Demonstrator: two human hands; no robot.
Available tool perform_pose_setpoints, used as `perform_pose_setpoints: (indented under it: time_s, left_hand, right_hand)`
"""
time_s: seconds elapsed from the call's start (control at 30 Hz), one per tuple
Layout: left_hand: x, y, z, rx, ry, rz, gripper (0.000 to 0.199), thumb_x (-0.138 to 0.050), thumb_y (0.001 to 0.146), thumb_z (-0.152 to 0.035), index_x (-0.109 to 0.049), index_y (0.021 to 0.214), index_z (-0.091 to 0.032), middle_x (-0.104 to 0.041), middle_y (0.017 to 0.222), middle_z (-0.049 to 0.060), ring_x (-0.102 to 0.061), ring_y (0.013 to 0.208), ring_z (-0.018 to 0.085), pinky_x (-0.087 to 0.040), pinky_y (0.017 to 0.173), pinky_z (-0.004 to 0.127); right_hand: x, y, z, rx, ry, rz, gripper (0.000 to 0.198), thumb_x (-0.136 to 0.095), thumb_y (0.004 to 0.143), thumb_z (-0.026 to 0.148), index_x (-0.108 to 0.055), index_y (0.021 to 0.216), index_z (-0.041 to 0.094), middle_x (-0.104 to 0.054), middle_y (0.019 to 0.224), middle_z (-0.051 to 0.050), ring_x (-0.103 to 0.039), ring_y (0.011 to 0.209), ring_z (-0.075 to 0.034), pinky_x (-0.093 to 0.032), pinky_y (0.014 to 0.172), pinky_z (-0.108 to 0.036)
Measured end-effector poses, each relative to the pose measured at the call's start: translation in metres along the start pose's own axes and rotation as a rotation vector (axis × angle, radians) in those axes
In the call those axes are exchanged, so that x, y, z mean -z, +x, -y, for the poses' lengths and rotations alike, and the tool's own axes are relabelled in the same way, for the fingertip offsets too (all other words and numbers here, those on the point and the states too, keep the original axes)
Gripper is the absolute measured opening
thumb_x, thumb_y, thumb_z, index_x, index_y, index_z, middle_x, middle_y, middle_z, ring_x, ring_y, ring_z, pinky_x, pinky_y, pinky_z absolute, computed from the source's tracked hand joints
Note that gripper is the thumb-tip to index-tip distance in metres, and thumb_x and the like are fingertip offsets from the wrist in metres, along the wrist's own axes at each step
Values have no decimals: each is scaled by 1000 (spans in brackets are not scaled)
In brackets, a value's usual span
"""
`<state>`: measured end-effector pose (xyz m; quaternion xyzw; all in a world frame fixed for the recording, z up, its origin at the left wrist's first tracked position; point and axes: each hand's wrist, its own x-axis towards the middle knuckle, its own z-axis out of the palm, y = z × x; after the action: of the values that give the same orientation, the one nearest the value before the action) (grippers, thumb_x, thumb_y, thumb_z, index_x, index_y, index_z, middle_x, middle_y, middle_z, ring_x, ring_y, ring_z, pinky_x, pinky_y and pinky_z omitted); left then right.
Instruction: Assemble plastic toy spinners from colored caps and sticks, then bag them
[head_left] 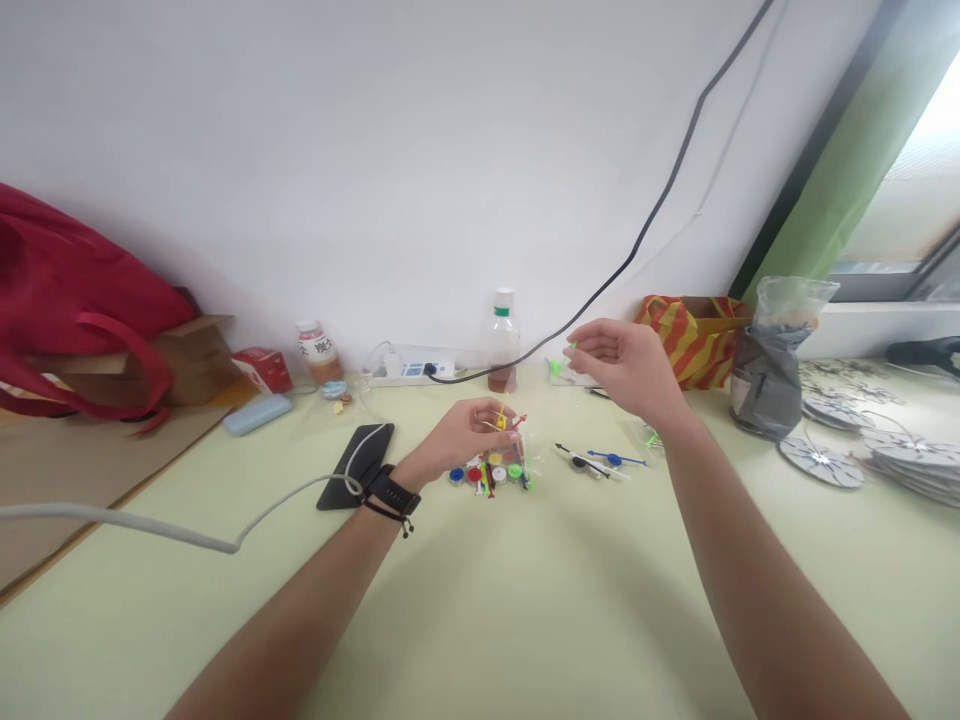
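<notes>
My left hand (pixel 474 430) is closed in a pinch over a cluster of small parts and holds a yellow plastic spinner arrow (pixel 502 422), whose thin tip points up. A red arrow (pixel 519 422) shows just beside those fingertips. Below them lie several coloured round discs and small arrows, among them a blue disc (pixel 457 476) and a green disc (pixel 514 471). My right hand (pixel 619 365) is raised to the right, fingers pinched, with a bit of bright green at the tips. Close to it is a light green piece (pixel 555 368); whether it is held is unclear.
Assembled black, white and blue arrow spinners (pixel 614 460) lie right of centre. A phone (pixel 355 466) is crossed by a white cable. Behind stand a power strip (pixel 409 366) and a bottle (pixel 503 340). Stacked grey discs (pixel 919 462) and a grey bag (pixel 772 380) are at right.
</notes>
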<state>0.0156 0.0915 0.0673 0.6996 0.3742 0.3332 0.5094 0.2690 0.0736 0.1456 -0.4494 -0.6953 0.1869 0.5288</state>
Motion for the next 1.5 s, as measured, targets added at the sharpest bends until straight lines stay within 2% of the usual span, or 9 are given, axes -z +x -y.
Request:
perform_pose_setpoints:
  time_s: [0.53,0.63,0.8,1.0,1.13,1.2,1.33,1.43,1.5]
  left_hand:
    - [2,2,-2,-75,95,-101,38,-84,75,-41,-71,102,-17,-76,105,10,-73,88,23,-58,79,33]
    - [5,1,-3,-80,137,-102,36,-82,78,-41,-71,102,-16,-76,104,11,-73,90,24,-58,80,34]
    - [7,-1,-8,-86,148,-91,37,-81,78,-39,-71,105,-17,-75,105,10,-73,88,23,-58,77,33]
    - [6,-2,-11,-80,120,-88,40,-81,79,-43,-70,106,-15,-74,109,12,-73,89,24,-59,77,33]
    - [6,-3,-12,-56,82,-81,45,-84,76,-43,-70,109,-16,-75,107,11,-74,89,23,-59,75,31]
    - [7,-3,-12,-52,75,-81,46,-83,77,-43,-70,112,-16,-75,103,10,-74,88,22,-59,73,30]
    - [8,-3,-11,-53,73,-87,45,-83,78,-42,-70,112,-17,-75,104,9,-73,91,22,-58,75,29]
    - [8,-3,-10,-53,71,-86,45,-84,77,-41,-70,111,-16,-75,107,9,-73,90,22,-58,75,29]
    - [8,-3,-9,-50,73,-81,44,-83,78,-41,-69,112,-16,-75,106,9,-73,89,21,-58,75,28]
  right_hand:
    - [9,4,-31,-25,-506,252,15,-59,82,25,-73,85,21,-72,81,-4,-63,71,-18,-47,64,-29]
    - [18,5,-51,-130,-583,448,12,-62,80,22,-73,84,21,-75,93,-6,-66,80,-20,-48,69,-30]
    - [21,-2,-93,-495,-623,861,25,-77,66,28,-74,90,23,-75,98,-7,-69,76,-22,-48,63,-29]
    - [13,-7,-121,-560,-558,991,28,-76,59,21,-75,87,22,-76,84,-4,-70,74,-21,-47,60,-26]
    - [20,-1,-120,-537,-587,891,28,-69,65,13,-73,92,19,-77,82,-5,-72,75,-21,-48,60,-26]
    - [27,4,-113,-500,-581,752,22,-66,73,15,-71,94,18,-78,82,-6,-72,75,-21,-50,61,-26]
    - [38,9,-85,-274,-408,269,10,-66,85,25,-71,91,19,-78,83,-6,-73,75,-20,-54,65,-27]
    - [39,10,-58,-37,-186,-148,19,-70,87,37,-72,91,19,-76,84,-6,-73,74,-21,-58,68,-32]
    - [36,9,-40,65,-29,-314,22,-72,87,41,-72,93,19,-74,83,-6,-71,70,-20,-60,67,-34]
